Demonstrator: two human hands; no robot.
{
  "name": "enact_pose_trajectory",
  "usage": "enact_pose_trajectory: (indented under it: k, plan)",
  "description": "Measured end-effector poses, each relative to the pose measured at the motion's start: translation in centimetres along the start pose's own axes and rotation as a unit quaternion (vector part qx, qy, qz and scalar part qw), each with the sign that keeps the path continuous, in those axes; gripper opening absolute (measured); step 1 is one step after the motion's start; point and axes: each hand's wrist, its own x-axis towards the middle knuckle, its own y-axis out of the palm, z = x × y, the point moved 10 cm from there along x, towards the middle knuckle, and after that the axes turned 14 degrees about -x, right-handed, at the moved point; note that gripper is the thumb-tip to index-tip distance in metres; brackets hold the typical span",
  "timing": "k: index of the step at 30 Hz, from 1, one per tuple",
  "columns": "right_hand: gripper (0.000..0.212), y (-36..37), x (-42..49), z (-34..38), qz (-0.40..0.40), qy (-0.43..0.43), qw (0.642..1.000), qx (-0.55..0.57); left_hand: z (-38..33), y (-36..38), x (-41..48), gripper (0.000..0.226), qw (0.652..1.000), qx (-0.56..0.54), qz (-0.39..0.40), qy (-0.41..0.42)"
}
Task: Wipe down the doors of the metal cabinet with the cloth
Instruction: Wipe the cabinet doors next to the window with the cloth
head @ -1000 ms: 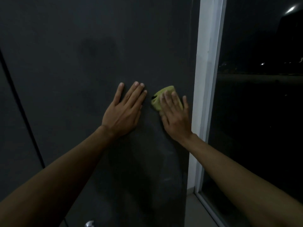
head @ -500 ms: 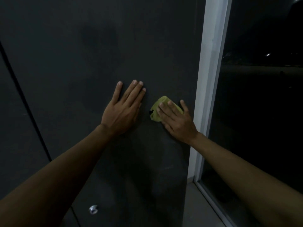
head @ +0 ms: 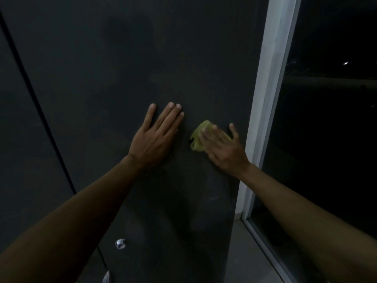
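The dark grey right door (head: 142, 58) of the metal cabinet fills most of the view. My left hand (head: 155, 137) lies flat on it with fingers spread, holding nothing. To its right, my right hand (head: 222, 148) presses a small yellow-green cloth (head: 196, 139) flat against the same door near its right edge. My fingers cover most of the cloth; only its left part shows. The right hand is motion-blurred.
A dark seam (head: 40, 111) separates this door from the left door (head: 18, 160). A small silver lock or knob (head: 120, 243) sits low on the door. A white frame (head: 269, 99) and dark window glass (head: 330, 139) stand right of the cabinet, with grey floor (head: 244, 258) below.
My right hand has slid the cloth down and slightly left on the door. The left hand has stayed flat in place. The view has tilted downward, showing the silver knob.
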Motion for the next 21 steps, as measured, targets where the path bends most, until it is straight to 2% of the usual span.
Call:
enact_pose_trajectory:
  k: [2,3,5,8,10,11,13,16,18,21]
  plan:
    - [0.056,0.2,0.7,-1.4,0.012,0.098,0.995,0.005,-0.3,0.3,-0.5,0.051,1.0,-0.002,0.013,0.002]
    - [0.058,0.3,1.1,-1.3,0.018,0.12,0.993,0.012,-0.3,0.3,-0.6,0.051,1.0,0.001,0.015,0.0]
    - [0.061,0.3,1.2,0.5,0.023,0.092,0.995,0.025,-0.4,0.3,-0.6,0.051,1.0,0.002,0.008,0.0]
    - [0.057,-0.3,0.0,2.8,0.001,-0.021,0.999,0.032,-0.3,0.3,-0.7,0.051,1.0,-0.01,-0.001,-0.008]
    - [0.055,-0.4,-1.0,1.7,-0.006,-0.034,0.999,0.011,-0.4,0.5,-0.8,0.05,1.0,-0.019,-0.004,-0.016]
    - [0.053,-0.2,-1.2,0.3,0.001,-0.006,1.0,0.003,-0.4,0.5,-0.9,0.049,1.0,-0.02,-0.006,-0.018]
    - [0.051,0.7,-1.7,-3.4,0.038,0.12,0.992,0.014,-0.7,0.5,-1.1,0.048,1.0,-0.019,-0.011,-0.019]
    - [0.053,2.1,-4.3,-5.1,0.113,0.322,0.936,0.085,-1.2,0.7,-1.5,0.047,0.999,-0.026,-0.016,-0.028]
    - [0.053,2.3,-6.0,-3.1,0.133,0.375,0.91,0.119,-1.6,0.8,-1.8,0.047,0.999,-0.03,-0.015,-0.03]
    - [0.052,2.1,-5.7,-2.4,0.118,0.365,0.915,0.129,-2.3,1.2,-2.3,0.049,0.999,-0.034,-0.006,-0.027]
